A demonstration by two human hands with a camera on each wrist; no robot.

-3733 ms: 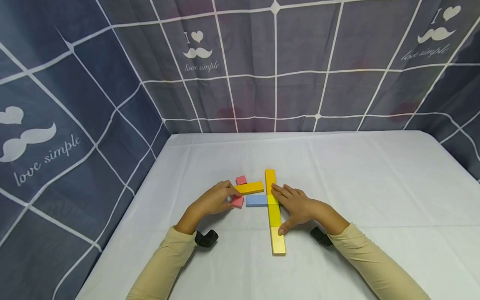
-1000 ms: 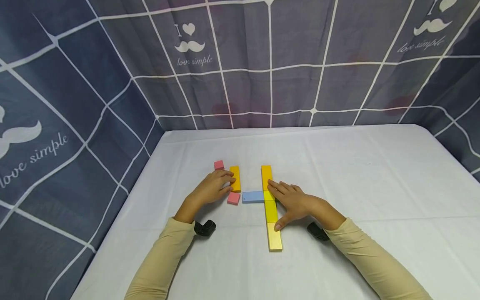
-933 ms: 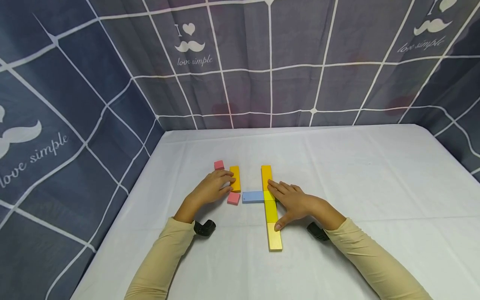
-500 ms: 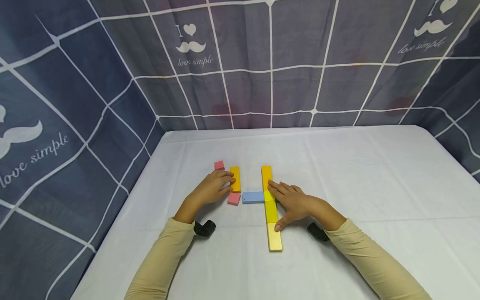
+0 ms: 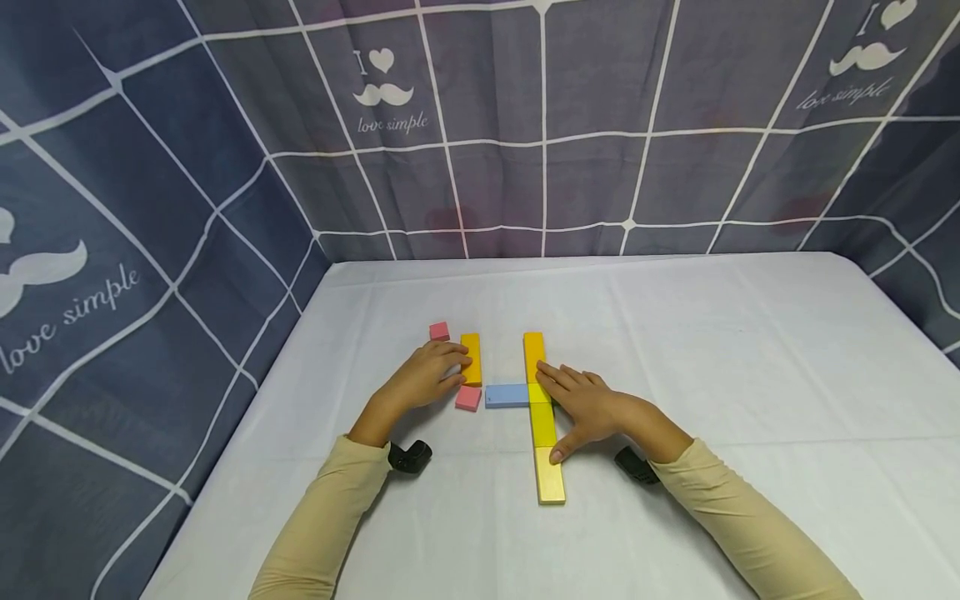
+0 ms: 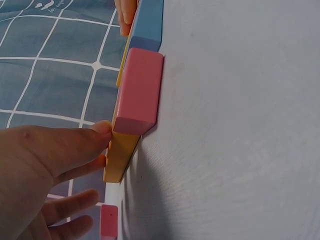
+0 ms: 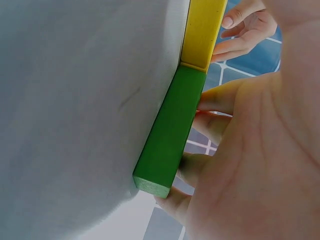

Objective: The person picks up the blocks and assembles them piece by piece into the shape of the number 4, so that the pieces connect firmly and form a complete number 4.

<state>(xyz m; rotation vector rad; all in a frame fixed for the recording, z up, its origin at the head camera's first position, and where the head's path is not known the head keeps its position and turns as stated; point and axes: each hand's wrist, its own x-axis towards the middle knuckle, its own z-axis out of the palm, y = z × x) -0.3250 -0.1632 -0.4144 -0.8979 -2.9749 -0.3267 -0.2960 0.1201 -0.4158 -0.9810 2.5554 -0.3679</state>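
Observation:
My left hand [image 5: 426,374] rests its fingertips on an orange-yellow block [image 5: 472,358], which lies pointing away from me. In the left wrist view, the thumb and index finger touch that block's upper side beside a pink block [image 6: 139,91]. A smaller pink cube [image 5: 438,331] sits just beyond the hand. With fingers spread, my right hand [image 5: 596,412] lies over a column of yellow blocks [image 5: 543,427], its thumb on the pale nearest one [image 5: 550,483]. The right wrist view shows a green block [image 7: 167,130] under its fingers, mostly hidden from the head view.
A blue block [image 5: 507,396] lies crosswise between the pink block and the yellow column, touching the column. White cloth [image 5: 712,350] covers the table. Dark checked curtains [image 5: 487,192] rise behind and to the left.
Since the oldest frame, the orange-yellow block has turned from crosswise to lengthwise, and the pink cube has shifted left. The right hand stays on the column. Hardly anything differs over the last second.

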